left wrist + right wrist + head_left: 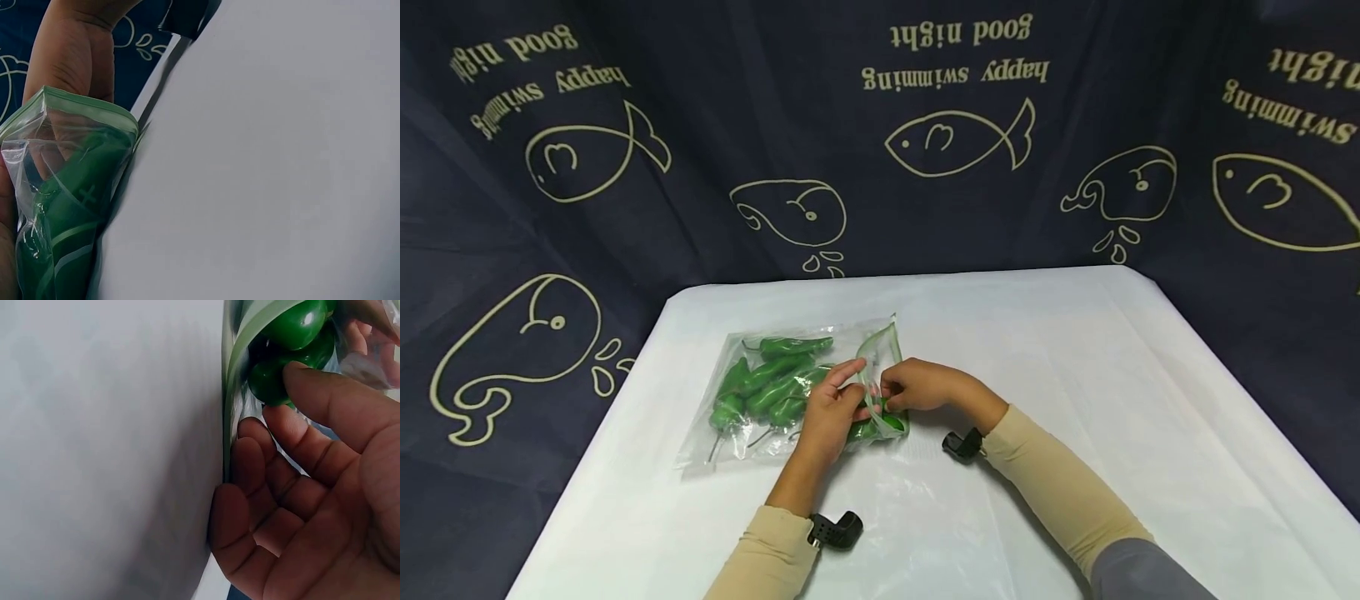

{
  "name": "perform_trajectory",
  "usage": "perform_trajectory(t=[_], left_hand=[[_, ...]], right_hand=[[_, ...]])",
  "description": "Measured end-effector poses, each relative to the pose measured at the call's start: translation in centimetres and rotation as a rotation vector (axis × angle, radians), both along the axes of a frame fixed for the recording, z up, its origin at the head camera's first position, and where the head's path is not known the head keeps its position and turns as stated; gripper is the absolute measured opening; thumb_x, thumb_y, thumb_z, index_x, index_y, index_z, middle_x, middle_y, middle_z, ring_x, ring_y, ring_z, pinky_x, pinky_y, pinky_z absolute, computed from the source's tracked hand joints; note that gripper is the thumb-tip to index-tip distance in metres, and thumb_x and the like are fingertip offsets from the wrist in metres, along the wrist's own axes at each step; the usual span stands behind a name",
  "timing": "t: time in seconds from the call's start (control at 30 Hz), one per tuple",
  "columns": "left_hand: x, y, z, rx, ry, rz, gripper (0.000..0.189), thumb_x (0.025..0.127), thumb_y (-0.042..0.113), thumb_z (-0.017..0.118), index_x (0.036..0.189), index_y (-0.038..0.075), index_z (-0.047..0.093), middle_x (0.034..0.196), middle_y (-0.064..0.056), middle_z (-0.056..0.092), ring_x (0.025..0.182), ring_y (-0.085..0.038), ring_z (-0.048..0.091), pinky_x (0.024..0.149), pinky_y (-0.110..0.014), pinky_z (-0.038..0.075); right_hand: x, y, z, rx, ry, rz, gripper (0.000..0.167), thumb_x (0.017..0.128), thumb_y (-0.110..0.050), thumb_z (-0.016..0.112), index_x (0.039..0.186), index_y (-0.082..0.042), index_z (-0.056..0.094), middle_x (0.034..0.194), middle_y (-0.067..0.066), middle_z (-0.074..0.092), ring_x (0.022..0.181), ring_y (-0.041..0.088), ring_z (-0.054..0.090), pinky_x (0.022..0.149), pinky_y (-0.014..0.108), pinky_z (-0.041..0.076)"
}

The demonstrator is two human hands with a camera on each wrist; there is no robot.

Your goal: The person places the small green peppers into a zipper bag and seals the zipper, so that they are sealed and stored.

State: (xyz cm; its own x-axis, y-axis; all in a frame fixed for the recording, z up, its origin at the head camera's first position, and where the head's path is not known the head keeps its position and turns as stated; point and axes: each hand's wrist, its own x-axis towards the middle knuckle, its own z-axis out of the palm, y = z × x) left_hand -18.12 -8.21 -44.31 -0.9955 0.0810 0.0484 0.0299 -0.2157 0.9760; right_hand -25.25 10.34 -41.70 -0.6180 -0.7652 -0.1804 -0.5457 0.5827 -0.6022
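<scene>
A clear zip bag [848, 335] with a pale green zip strip [94, 107] lies on the table, its mouth gaping to the right. Several green peppers [771, 392] with long stems are inside it. My left hand [831, 412] holds the near film of the bag by its mouth. My right hand [922, 383] reaches into the mouth from the right. In the right wrist view, its thumb and index finger pinch the end of a green pepper [269, 380], while the other fingers curl beside the bag's edge. Another pepper [297, 328] lies against that one.
A white-covered table [1045, 350] extends around the bag. Behind and beside it hangs a dark blue cloth [820, 100] printed with fish, whales and lettering. A black wrist camera [838, 530] sits on the left wrist, another black camera [962, 446] on the right.
</scene>
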Motion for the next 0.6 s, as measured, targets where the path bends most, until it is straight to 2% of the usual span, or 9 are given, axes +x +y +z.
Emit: perform_trajectory(t=[0.27, 0.43, 0.53, 0.6], left_hand=[[0.2, 0.1, 0.0, 0.012, 0.012, 0.001, 0.045, 0.097, -0.006, 0.049, 0.142, -0.005, 0.05, 0.146, -0.008, 0.043, 0.089, -0.013, 0.064, 0.071, -0.027, 0.06], [0.2, 0.1, 0.0, -0.001, 0.005, -0.01, 0.045, 0.098, -0.004, 0.049, 0.144, -0.003, 0.049, 0.149, -0.006, 0.041, 0.092, -0.013, 0.064, 0.073, -0.027, 0.06], [0.3, 0.1, 0.1, -0.013, 0.005, -0.013, 0.046, 0.099, -0.003, 0.05, 0.144, -0.002, 0.048, 0.15, -0.007, 0.04, 0.091, -0.013, 0.065, 0.071, -0.027, 0.06], [0.3, 0.1, 0.1, -0.021, 0.01, -0.017, 0.046, 0.099, -0.002, 0.05, 0.144, -0.002, 0.048, 0.149, -0.01, 0.04, 0.09, -0.014, 0.066, 0.071, -0.026, 0.06]], right_hand=[[0.2, 0.0, 0.1, -0.016, 0.011, 0.005, 0.011, 0.093, -0.01, 0.067, 0.083, -0.013, 0.063, 0.072, -0.006, 0.056, 0.06, 0.008, 0.046, 0.055, 0.023, 0.038], [0.0, 0.7, 0.8, -0.066, -0.041, 0.022, 0.003, 0.095, -0.012, 0.064, 0.095, -0.009, 0.066, 0.085, -0.005, 0.062, 0.072, 0.009, 0.055, 0.064, 0.026, 0.046], [-0.5, 1.4, 1.3, -0.118, -0.075, -0.034, 0.01, 0.097, -0.014, 0.063, 0.104, -0.008, 0.068, 0.094, -0.003, 0.065, 0.08, 0.013, 0.058, 0.07, 0.03, 0.049], [-1.0, 1.7, 1.7, -0.158, -0.074, -0.116, 0.012, 0.097, -0.016, 0.063, 0.105, -0.009, 0.068, 0.097, -0.002, 0.066, 0.083, 0.015, 0.059, 0.071, 0.032, 0.049]])
